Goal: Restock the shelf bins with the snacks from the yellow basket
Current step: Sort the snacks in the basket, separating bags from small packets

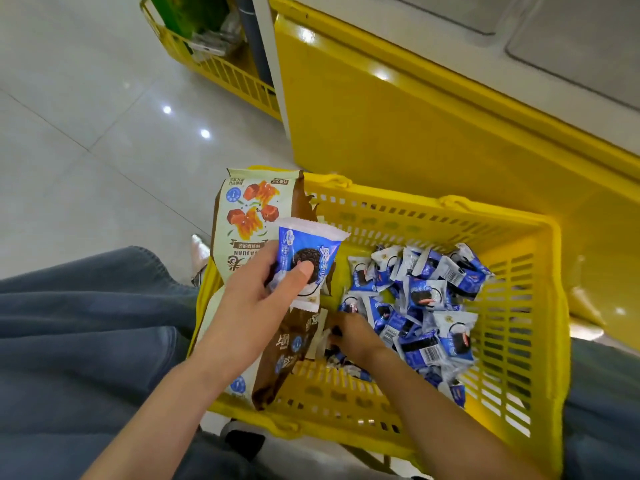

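Picking from yellow basket point(433, 206) | my left hand point(256, 299) fingers pinch one blue cookie packet point(308, 251) | right hand point(351, 332) in the packet pile point(419, 299), grip unclear | next: carry handful to bins

The yellow basket point(549, 271), slatted plastic and open on top, sits between my legs. Its right half holds a loose heap of small blue-and-white cookie packets point(420, 306) lying every way, some showing a dark round cookie, some a barcode. Against its left wall stands a big cream-and-brown snack bag point(252, 216), upside down to me and reaching above the rim. A 2nd bag point(277, 365) of the same kind lies lower, toward me. 1 blue packet point(311, 251) is out of the heap, pinched upright in my left hand point(256, 292) in front of the bags, a crimped white edge on top. My right hand point(351, 332) is down at the heap's near edge, and blur hides its grip.
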Action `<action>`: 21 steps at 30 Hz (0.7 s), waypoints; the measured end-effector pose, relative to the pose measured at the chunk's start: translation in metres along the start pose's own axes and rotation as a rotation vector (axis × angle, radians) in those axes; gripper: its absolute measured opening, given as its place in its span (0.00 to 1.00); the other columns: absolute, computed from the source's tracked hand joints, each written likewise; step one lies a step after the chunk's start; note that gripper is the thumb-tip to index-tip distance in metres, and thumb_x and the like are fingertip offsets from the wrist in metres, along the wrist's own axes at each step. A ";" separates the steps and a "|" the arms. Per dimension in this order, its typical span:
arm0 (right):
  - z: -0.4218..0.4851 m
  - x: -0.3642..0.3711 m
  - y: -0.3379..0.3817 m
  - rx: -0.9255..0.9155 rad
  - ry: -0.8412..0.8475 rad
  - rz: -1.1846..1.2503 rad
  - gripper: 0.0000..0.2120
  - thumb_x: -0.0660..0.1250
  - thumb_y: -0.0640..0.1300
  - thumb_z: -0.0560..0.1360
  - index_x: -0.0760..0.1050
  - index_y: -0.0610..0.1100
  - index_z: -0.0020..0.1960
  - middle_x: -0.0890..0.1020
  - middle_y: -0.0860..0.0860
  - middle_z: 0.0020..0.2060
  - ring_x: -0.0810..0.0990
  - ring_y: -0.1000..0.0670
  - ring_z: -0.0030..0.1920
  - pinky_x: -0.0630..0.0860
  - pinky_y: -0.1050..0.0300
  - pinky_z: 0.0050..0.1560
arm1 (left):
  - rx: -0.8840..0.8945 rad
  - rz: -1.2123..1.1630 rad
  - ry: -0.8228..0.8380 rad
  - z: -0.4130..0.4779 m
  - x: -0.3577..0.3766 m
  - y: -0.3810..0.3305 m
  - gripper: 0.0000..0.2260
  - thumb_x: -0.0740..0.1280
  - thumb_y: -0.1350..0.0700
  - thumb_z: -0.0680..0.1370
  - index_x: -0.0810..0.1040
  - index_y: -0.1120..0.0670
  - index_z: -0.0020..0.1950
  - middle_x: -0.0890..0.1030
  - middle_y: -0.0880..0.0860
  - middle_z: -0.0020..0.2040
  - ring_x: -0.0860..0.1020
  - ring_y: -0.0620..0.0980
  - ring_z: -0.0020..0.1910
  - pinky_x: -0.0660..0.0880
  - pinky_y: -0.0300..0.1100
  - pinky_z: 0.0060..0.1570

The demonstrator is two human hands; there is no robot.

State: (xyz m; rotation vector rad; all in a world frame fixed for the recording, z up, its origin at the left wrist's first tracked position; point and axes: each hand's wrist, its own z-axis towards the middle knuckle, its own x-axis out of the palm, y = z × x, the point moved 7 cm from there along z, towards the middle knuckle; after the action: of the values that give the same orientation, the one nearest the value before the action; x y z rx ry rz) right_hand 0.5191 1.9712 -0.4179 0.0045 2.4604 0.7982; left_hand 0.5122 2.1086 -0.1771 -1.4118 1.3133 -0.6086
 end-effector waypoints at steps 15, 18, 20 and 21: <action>-0.091 -0.159 -0.016 -0.009 -0.666 0.281 0.10 0.62 0.49 0.78 0.71 0.42 0.46 0.80 0.47 0.33 0.80 0.52 0.34 0.73 0.62 0.34 | 0.041 0.026 0.017 -0.037 0.016 0.003 0.04 0.64 0.51 0.76 0.72 0.42 0.50 0.79 0.34 0.43 0.77 0.30 0.44 0.70 0.22 0.37; -0.111 -0.188 -0.040 0.077 -0.748 0.278 0.12 0.62 0.50 0.78 0.72 0.41 0.44 0.82 0.48 0.33 0.82 0.49 0.35 0.78 0.56 0.35 | -0.062 -0.025 0.074 -0.044 0.027 0.015 0.10 0.68 0.53 0.75 0.71 0.41 0.52 0.80 0.38 0.48 0.77 0.31 0.46 0.72 0.24 0.40; -0.116 -0.195 -0.052 0.185 -0.706 0.225 0.15 0.59 0.52 0.79 0.73 0.39 0.48 0.84 0.44 0.39 0.83 0.44 0.40 0.80 0.49 0.41 | -0.128 -0.053 0.112 -0.047 0.034 0.023 0.13 0.69 0.56 0.74 0.72 0.43 0.55 0.81 0.42 0.51 0.79 0.36 0.48 0.74 0.30 0.44; -0.120 -0.196 -0.055 0.245 -0.680 0.173 0.18 0.57 0.53 0.79 0.72 0.38 0.54 0.83 0.41 0.44 0.82 0.43 0.44 0.78 0.50 0.44 | -0.145 -0.067 0.121 -0.048 0.037 0.026 0.14 0.70 0.57 0.74 0.73 0.46 0.57 0.81 0.44 0.52 0.79 0.37 0.47 0.75 0.30 0.44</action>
State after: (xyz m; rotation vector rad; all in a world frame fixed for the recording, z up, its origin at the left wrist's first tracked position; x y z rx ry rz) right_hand 0.6341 1.8280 -0.2692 0.5006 1.8994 0.4518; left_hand 0.4696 2.0617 -0.1963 -1.5619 1.4339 -0.6632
